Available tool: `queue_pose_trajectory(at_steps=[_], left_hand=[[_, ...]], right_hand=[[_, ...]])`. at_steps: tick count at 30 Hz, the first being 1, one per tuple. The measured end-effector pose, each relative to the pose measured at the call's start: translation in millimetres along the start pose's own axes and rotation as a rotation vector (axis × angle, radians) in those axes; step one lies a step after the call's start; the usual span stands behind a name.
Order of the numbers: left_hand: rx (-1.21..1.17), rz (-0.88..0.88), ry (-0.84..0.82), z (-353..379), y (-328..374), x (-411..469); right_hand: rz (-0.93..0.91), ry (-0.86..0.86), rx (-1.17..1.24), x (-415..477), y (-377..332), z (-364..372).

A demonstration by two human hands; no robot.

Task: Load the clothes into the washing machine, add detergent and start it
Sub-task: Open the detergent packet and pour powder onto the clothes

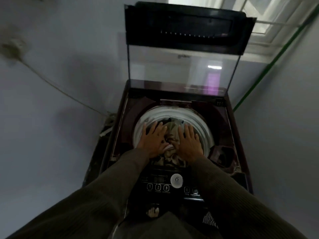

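Here, left hand (153, 138) and right hand (189, 142) laid flat, fingers spread wide, on clothes (170, 153) inside drum (196, 121) of washer (224, 135); lid (183, 69) raised upright.

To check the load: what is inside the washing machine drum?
Olive and dark clothes lie in the drum, with the left hand and right hand resting flat on them. What lies under them is covered.

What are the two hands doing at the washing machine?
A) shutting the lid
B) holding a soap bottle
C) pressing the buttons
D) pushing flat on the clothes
D: the left hand and the right hand both lie flat, fingers straight, on the clothes.
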State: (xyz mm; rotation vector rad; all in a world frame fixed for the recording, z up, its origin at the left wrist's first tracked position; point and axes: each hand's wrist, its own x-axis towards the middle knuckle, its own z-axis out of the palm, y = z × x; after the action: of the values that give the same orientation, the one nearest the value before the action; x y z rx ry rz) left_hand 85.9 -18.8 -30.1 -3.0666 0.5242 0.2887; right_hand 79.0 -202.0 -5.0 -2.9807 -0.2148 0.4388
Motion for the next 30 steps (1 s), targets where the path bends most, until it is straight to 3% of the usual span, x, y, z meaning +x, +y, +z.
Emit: queue_pose_trajectory(at_steps=[6,11,21,30], left_hand=[[0.017,-0.2,0.093,-23,-4,-44],[-0.105,-0.409,0.16,-38,-2,-92],[-0.123,-0.824,0.407,-6,27,-221],[-0.225,-1.032,0.374,28,46,-312]], right_hand=[[-0.176,0.097,0.003,-11,-15,-19],[-0.341,0.145,-0.024,-25,-39,-36],[-0.658,0.163,-0.007,-74,-99,-22],[-0.883,0.099,-0.101,-132,-147,27]])
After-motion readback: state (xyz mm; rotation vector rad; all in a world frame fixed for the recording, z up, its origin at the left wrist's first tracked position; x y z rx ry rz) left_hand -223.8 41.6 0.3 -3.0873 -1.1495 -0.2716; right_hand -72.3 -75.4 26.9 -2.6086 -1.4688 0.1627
